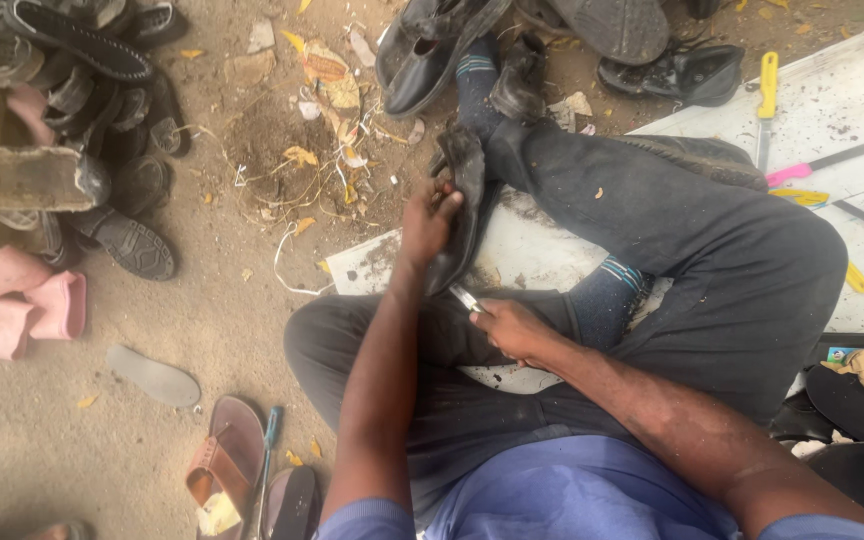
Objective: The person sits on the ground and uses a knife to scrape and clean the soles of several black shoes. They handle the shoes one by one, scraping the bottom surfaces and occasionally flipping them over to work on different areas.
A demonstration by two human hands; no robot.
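Observation:
I sit cross-legged on the ground in dark trousers. My left hand [430, 218] grips a worn black shoe [466, 205] that stands on end between my legs, its sole side turned toward me. My right hand [512, 328] is closed around a small metal blade [467, 298], whose tip touches the lower edge of the shoe. Both forearms reach forward from a blue shirt. My feet wear dark socks with blue stripes.
A white board [822, 110] under me carries a yellow-handled tool [768, 95] and pink-handled knives [812, 165]. Black shoes [432, 40] lie ahead, piled sandals [62, 110] and pink boots [22, 300] at left. A brown sandal [227, 460] and screwdriver [267, 450] lie near my left knee.

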